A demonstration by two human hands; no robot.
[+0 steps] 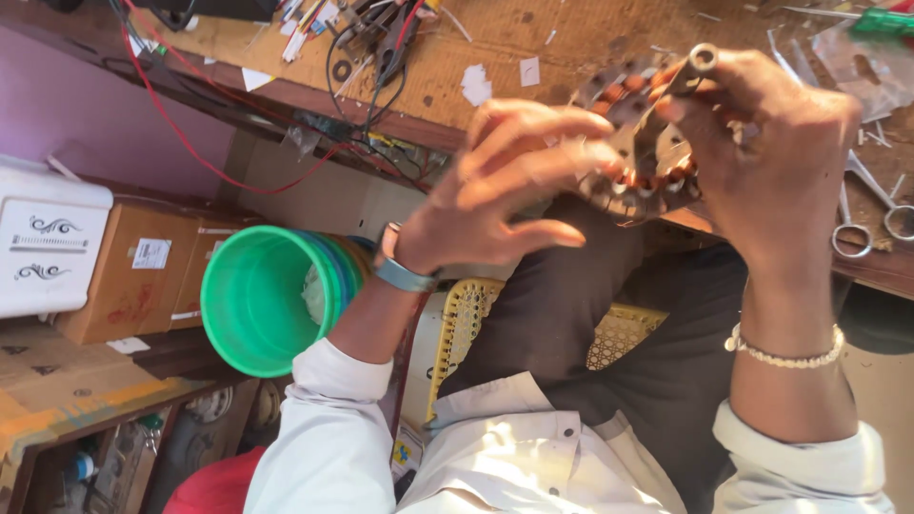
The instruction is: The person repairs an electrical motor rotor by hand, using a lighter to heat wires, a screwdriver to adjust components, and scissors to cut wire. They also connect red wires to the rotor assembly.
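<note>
A round motor stator (pixel 640 143) with copper-coloured windings and a metal core is held up over my lap, in front of the workbench edge. My right hand (pixel 776 157), with a bead bracelet on the wrist, grips its right side and covers part of the ring. My left hand (pixel 505 190), with a blue-strapped watch on the wrist, has its fingers stretched onto the stator's left rim and its thumb below. The left fingertips are blurred. A short metal shaft end (pixel 704 57) sticks out at the top of the stator.
A wooden workbench (pixel 495 57) carries pliers (pixel 386 38), red and black wires (pixel 190 143), scissors (pixel 862 228) and a green-handled screwdriver (pixel 881 21). Stacked green buckets (pixel 257 305), cardboard boxes (pixel 133 276) and a white box (pixel 48 243) stand at the left. A yellow plastic stool (pixel 466 324) is under me.
</note>
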